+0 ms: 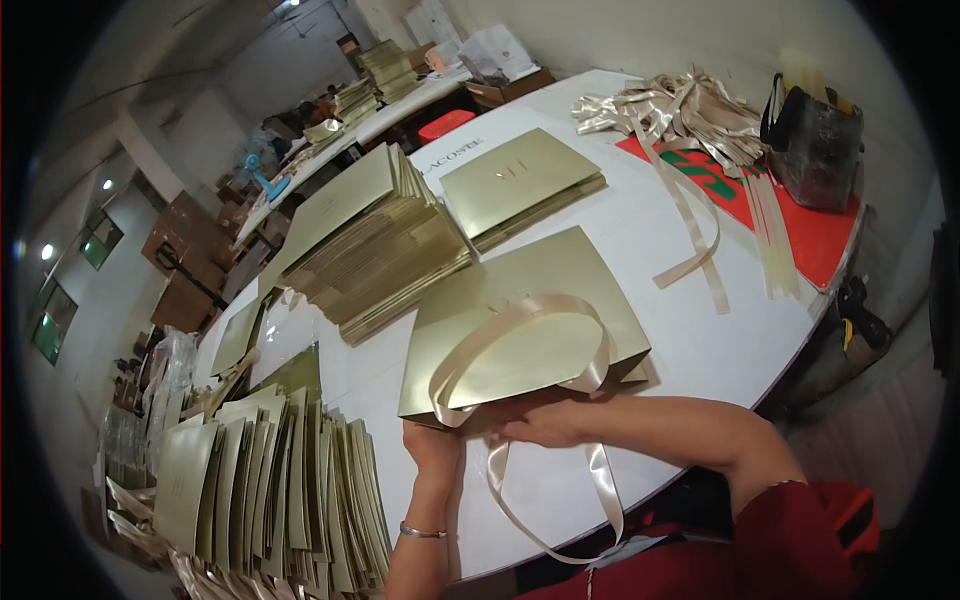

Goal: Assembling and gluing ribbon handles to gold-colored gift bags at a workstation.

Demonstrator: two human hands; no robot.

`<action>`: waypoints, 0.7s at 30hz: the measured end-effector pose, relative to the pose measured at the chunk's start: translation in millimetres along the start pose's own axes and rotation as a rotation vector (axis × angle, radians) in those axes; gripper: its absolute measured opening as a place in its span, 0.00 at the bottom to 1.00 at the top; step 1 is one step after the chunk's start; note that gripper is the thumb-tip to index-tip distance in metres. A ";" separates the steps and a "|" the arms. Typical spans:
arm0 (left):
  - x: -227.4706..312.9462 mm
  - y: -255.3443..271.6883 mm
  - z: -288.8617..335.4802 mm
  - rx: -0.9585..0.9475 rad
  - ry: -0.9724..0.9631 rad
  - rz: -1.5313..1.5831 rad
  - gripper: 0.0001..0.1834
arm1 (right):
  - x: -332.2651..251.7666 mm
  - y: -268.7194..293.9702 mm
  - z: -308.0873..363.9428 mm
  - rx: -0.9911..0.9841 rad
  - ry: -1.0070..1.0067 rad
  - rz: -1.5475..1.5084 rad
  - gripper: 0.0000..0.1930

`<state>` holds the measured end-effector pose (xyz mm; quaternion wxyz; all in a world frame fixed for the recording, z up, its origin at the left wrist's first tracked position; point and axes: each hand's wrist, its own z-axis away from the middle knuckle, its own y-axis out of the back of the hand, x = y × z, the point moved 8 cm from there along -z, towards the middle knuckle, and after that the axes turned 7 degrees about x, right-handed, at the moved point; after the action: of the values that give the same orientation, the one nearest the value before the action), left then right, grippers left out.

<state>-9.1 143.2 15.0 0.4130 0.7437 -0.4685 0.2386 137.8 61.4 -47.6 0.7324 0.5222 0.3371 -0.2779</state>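
A gold paper bag (500, 340) lies on the table in front of me, its near edge toward my body. One satin ribbon handle (520, 308) loops over its upper face, and another pale ribbon (605, 480) hangs down on the near side toward my lap. At the bag's near left corner is my left hand (433, 445), with its fingers hidden by the bag. My right hand (545, 420) reaches in from the right along the same edge, fingers bent and close together, their tips partly hidden. Whatever lies between them does not show.
Behind the bag stand a tall stack of gold bags (375, 240) and a lower stack (520, 185). Many bags with ribbons (270, 480) lean in a row at left. Loose ribbons (690, 115) and a dark container (815, 145) occupy the far right of the white table (740, 350).
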 end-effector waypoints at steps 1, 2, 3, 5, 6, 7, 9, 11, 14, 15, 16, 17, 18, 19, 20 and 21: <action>3.5 2.1 -0.4 0.012 -0.004 0.005 0.14 | -18.2 11.8 24.0 -0.027 0.022 -0.037 0.25; 7.4 -0.6 0.0 -0.040 0.046 -0.011 0.14 | -24.2 22.1 41.0 -0.053 0.043 -0.071 0.26; 12.3 1.0 0.6 -0.085 0.102 -0.032 0.14 | -39.4 29.4 68.0 0.254 0.497 0.153 0.24; 13.5 27.0 8.9 -0.036 0.427 0.292 0.14 | -52.5 28.8 132.4 0.041 0.447 0.252 0.15; -11.7 41.4 20.6 -0.234 0.565 0.301 0.16 | -65.4 47.6 168.4 0.061 0.467 0.165 0.11; -23.9 47.0 35.7 -0.430 0.693 0.318 0.20 | -63.0 76.7 193.8 0.381 0.631 -0.005 0.09; -7.6 56.9 41.2 -0.340 0.915 0.779 0.20 | -11.9 141.0 205.5 0.939 0.593 -0.234 0.09; -7.5 63.0 52.2 -0.211 1.066 1.278 0.21 | 22.1 176.5 168.2 0.953 -0.130 -0.723 0.16; -32.7 35.7 64.0 -0.170 0.976 0.965 0.25 | 75.3 109.3 112.0 0.602 -0.272 -0.884 0.15; -36.4 34.8 63.9 -0.072 0.984 0.809 0.26 | 62.6 84.1 110.1 0.671 -0.371 -0.859 0.16; -35.5 44.4 67.1 -0.042 0.975 0.827 0.28 | 37.4 79.2 113.7 0.638 -0.286 -0.873 0.16; -32.1 55.3 68.9 -0.021 0.960 0.847 0.29 | 20.2 77.0 116.9 0.612 -0.202 -0.890 0.16; -26.1 66.7 60.9 0.002 0.918 0.897 0.35 | 46.4 70.9 120.7 0.638 -0.104 -0.877 0.16; -9.5 86.4 52.4 -0.009 0.781 0.878 0.31 | 67.0 70.0 120.1 0.662 -0.019 -0.871 0.16; 8.9 102.1 51.4 0.072 0.784 1.114 0.27 | 28.7 68.4 120.5 0.632 0.089 -0.805 0.15; 27.5 115.2 52.0 0.151 0.773 1.351 0.24 | -2.1 57.9 107.5 0.602 0.099 -0.811 0.15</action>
<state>-101.4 60.6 52.1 0.2604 0.1874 -0.6249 0.7117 202.2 -23.5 11.9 0.3658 0.5500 0.4521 -0.5994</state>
